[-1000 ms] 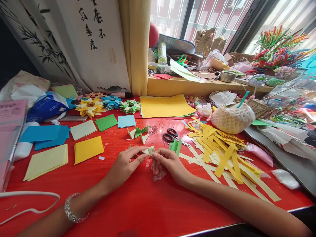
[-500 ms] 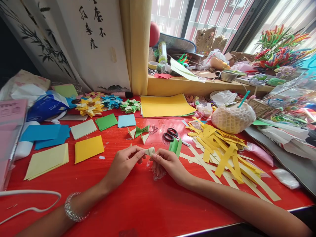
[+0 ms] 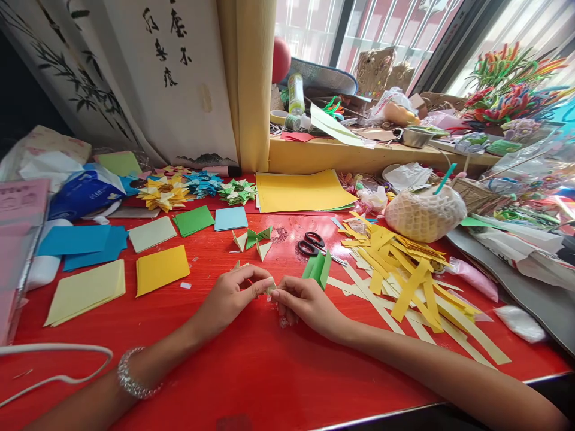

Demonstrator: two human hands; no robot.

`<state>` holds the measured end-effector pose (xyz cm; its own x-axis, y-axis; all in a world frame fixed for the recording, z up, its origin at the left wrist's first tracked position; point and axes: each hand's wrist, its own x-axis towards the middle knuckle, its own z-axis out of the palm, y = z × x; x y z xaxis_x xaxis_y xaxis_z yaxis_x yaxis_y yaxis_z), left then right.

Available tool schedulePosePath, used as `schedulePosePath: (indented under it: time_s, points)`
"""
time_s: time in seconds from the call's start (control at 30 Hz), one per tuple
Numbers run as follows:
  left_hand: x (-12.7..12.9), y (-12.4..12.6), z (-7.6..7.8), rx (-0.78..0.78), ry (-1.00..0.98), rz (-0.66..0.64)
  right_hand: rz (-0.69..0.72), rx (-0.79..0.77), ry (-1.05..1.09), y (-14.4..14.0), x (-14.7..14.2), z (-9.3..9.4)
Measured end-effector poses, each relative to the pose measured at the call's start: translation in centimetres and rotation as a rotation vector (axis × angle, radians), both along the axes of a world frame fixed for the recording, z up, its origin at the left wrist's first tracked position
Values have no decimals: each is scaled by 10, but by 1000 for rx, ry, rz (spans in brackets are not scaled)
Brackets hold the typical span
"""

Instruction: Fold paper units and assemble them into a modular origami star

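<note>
Folded paper (image 3: 271,288), mostly hidden, pinched between fingers (image 3: 263,286).

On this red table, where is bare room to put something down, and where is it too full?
The red table is bare in front, between the two forearms and toward the near edge. A smaller bare patch lies between the yellow square and the left hand. It is crowded right of the right hand, where the paper strips lie, and along the back with the scissors.

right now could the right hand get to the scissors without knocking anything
Probably yes. The scissors lie on bare red table just beyond the right hand; only the folded green paper stands close beside that path, and both hands pinch a small paper piece.
</note>
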<state>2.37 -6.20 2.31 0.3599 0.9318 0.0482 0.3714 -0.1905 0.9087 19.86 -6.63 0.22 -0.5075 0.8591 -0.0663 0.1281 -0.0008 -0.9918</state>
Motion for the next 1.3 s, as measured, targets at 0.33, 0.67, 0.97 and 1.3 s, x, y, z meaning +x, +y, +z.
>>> schedulePosePath:
  time_s: [0.33, 0.67, 0.97, 1.3]
  points:
    - [1, 0, 0, 34, -5, 32, -12, -23, 28, 0, 0, 1]
    - [1, -2, -6, 214, 74, 79, -80, -105, 218, 7, -2, -1]
    - [2, -1, -5, 62, -76, 17, -119, -83, 208, 7, -1, -1]
    - [1, 0, -9, 12, -105, 104, -97, -81, 111, 5, -1, 0]
